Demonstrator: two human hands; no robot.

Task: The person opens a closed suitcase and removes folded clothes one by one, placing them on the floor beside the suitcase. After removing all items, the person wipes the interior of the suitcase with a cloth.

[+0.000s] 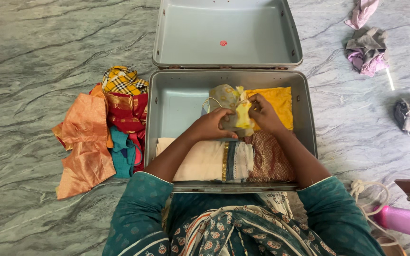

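Holding a small pale cloth pouch [231, 106] with yellow print over the open grey suitcase [167, 102], you keep both hands tight to it: your left hand [212, 125] curls closed around its lower body, while your right hand [262, 113] pinches the bunched yellow part at its side. Keeping it above the case lets the soft fabric stay gathered rather than spill. Beneath it lie flat folded pieces, packed edge to edge to fill the hard shell: a yellow cloth [278, 102], a cream cloth with a gold border [205, 161] and a maroon patterned cloth [269, 156]. Left of the case on the veined stone floor [34, 57], a loose heap of shiny orange, red and checked fabrics [103, 123] lies crumpled.
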